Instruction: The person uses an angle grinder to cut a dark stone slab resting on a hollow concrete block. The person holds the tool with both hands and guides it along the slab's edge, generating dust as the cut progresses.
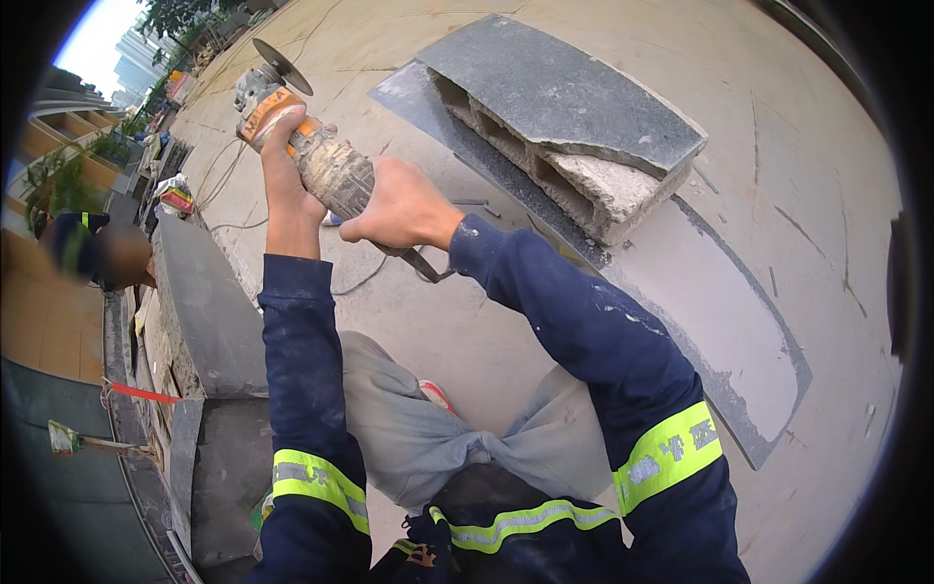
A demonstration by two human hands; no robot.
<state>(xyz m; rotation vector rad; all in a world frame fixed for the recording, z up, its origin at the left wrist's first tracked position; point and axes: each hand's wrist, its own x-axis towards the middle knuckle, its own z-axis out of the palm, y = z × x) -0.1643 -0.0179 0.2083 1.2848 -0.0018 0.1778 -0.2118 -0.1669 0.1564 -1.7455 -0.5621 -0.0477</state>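
Note:
An angle grinder (334, 170), dusty with an orange collar, is held up in front of me in both hands. Its thin round cutting disc (283, 66) points away at the upper left, clear of the stone. My left hand (289, 190) wraps the body just behind the orange part. Around the rear of the body my right hand (404, 206) is closed, with the cord end below it. To the right lies a grey stone slab (574, 92) on a rough hollow concrete block, its near corner broken. Both rest on a longer slab (710, 292) with a pale dusty patch.
A power cord (229, 180) trails over the concrete floor at left. Dark slabs (209, 292) line my left side, with a co-worker (92, 248) beyond them. A red strip (144, 392) and a brush-like tool (68, 438) are near the left edge. Small offcuts lie about the long slab.

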